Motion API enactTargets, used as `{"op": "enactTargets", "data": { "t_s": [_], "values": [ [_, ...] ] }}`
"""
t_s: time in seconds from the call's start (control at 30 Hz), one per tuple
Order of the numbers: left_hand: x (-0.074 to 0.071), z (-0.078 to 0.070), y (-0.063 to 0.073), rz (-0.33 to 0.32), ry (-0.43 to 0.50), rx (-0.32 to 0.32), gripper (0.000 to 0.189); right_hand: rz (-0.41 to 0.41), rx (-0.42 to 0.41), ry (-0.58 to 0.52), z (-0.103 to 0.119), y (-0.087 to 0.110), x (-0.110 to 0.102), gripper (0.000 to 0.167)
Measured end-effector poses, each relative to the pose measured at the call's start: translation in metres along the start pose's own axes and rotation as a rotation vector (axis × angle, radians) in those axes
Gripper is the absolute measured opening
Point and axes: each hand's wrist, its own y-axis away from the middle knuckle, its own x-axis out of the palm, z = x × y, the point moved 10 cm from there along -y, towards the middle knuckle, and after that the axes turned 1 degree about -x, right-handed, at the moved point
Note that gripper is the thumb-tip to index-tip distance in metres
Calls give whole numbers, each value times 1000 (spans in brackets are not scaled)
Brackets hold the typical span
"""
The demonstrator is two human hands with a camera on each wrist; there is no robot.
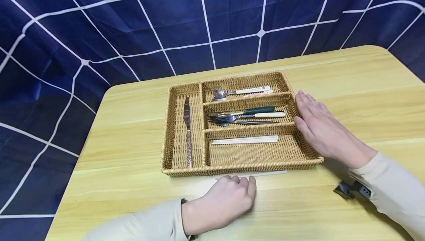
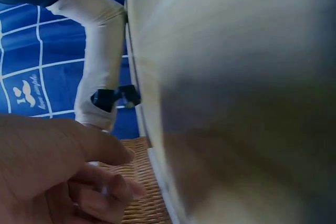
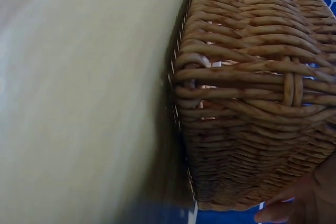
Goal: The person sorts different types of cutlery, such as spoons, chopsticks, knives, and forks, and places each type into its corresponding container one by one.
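A wicker cutlery tray [image 1: 247, 167] lies on the table. My right hand [image 1: 323, 130] rests flat against its right side, fingers straight; only a small part of that hand shows in the right wrist view, low at the right. Along the tray's front edge lies a single white chopstick [image 1: 270, 173]. Over its left part is my left hand [image 1: 225, 200], fingers bent. The left wrist view shows the thumb [image 2: 107, 148] apart from the loosely bent fingers, with the chopstick [image 2: 164, 184] beside them on the tabletop. The hand hides the chopstick's left part in the head view.
In the tray, a knife [image 1: 187, 130] lies in the left compartment, spoons [image 1: 222, 93] at the back, forks and other cutlery [image 1: 245, 115] in the middle, white chopsticks [image 1: 245, 140] in front. A blue checked cloth [image 1: 179, 19] hangs behind the table.
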Motion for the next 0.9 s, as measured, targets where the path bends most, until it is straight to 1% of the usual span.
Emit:
{"op": "enactTargets", "data": {
  "t_s": [0.07,0.17,0.3,0.4,0.5,0.6,0.77,0.83,0.9],
  "values": [
    [10,0,1,52,-7,-20,36,-2,1,0,0,0,-1,61],
    [17,1,1,74,-4,-57,40,-4,1,-1,1,1,-1,62],
    [19,4,0,47,-3,-114,32,-8,0,-13,1,1,-1,62],
    [19,6,-1,20,19,-163,18,-9,4,-28,1,1,-1,62],
    [20,5,-2,8,35,-194,12,-9,8,-40,0,1,-1,62],
    [23,-1,-5,33,23,-194,11,-6,11,-46,0,2,0,62],
    [35,-12,-7,143,-34,-174,25,-2,20,-54,-2,2,0,63],
    [38,-15,-7,161,-48,-176,30,-4,21,-56,-2,2,0,63],
    [40,-18,-6,156,-53,-165,21,-6,18,-54,-1,1,0,63]
  ]
}}
